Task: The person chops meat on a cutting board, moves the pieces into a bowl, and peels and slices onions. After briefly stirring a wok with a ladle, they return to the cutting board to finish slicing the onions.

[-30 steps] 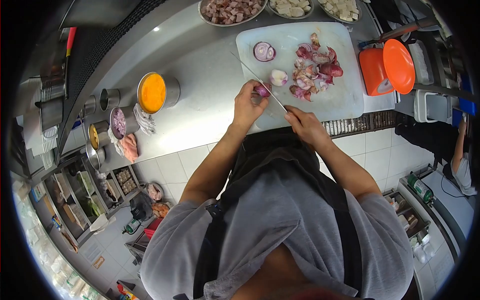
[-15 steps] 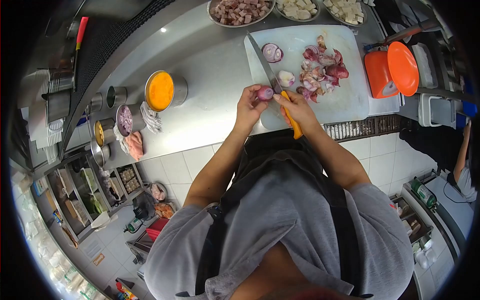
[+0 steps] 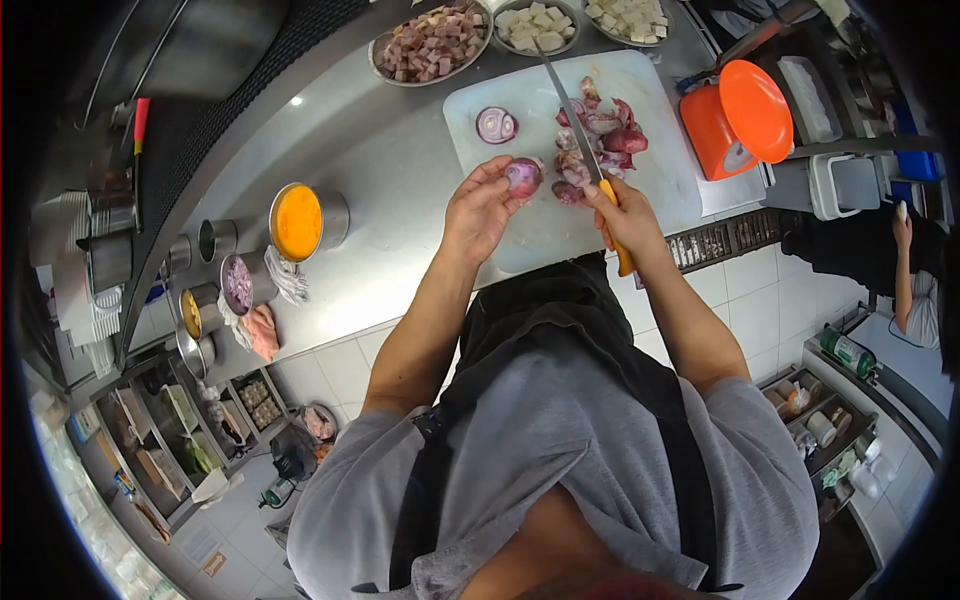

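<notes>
My left hand (image 3: 478, 212) pinches a red onion (image 3: 524, 178) between thumb and fingers above the near part of the white cutting board (image 3: 540, 240). In my right hand (image 3: 632, 214) is a knife (image 3: 577, 118), gripped by its yellow handle. The long blade points away from me, apart from the held onion, and crosses over a pile of onion skins (image 3: 622, 140). A cut red onion half (image 3: 497, 125) lies on the board's left side, its rings facing up.
Along the back stand bowls of diced meat (image 3: 432, 45) and pale cubes (image 3: 537, 25). An orange scale (image 3: 712, 130) is right of the board. To the left are a pot of orange liquid (image 3: 298, 222), chopped onion (image 3: 238, 283) and a pink cloth (image 3: 262, 332). Another person's hand (image 3: 902, 232) shows far right.
The knife has moved away from the onion to the right, over the skins. My left hand has turned and spread more around the onion. The view has shifted, and the white onion piece no longer shows.
</notes>
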The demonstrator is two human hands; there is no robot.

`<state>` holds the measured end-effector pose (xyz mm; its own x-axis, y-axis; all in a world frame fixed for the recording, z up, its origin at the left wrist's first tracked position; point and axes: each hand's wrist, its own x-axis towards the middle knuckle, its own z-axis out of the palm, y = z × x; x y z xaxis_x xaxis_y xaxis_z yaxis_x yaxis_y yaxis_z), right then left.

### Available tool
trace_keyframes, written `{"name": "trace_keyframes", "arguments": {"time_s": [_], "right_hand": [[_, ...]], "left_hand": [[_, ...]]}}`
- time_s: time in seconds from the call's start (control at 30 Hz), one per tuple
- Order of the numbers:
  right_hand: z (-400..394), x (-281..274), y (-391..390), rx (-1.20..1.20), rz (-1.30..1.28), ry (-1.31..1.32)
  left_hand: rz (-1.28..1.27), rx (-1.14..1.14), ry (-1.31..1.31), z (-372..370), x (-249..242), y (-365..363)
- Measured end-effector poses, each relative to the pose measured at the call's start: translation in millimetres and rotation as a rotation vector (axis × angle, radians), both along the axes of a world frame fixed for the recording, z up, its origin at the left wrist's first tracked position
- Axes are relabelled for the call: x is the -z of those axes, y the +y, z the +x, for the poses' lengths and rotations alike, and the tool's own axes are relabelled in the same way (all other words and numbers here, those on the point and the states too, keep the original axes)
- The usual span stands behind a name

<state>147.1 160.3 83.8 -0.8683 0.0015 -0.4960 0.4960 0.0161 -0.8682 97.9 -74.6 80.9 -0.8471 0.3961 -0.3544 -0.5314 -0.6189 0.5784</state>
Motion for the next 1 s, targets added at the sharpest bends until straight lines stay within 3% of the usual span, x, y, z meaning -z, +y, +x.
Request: {"name": "trace_keyframes", "arguments": {"time_s": [0.07, 0.2, 0.27, 0.43, 1.0], "right_hand": [[7, -18, 3, -0.024, 0.197, 0.061], [14, -42, 0, -0.036, 0.074, 0.173], [14, -47, 1, -0.079, -0.134, 0.092], [7, -57, 5, -0.165, -0.117, 0.091], [5, -50, 14, -0.296, 0.045, 0.083]], "left_hand": [[0.052, 0.011, -0.066, -5, -6, 6], [0.005, 0.077, -0.017, -16, -1, 23], [-0.066, 0.113, 0.044, -19, -1, 27], [-0.104, 0.208, 0.105, -24, -10, 33], [-0.222, 0.138, 0.132, -32, -11, 28]]}}
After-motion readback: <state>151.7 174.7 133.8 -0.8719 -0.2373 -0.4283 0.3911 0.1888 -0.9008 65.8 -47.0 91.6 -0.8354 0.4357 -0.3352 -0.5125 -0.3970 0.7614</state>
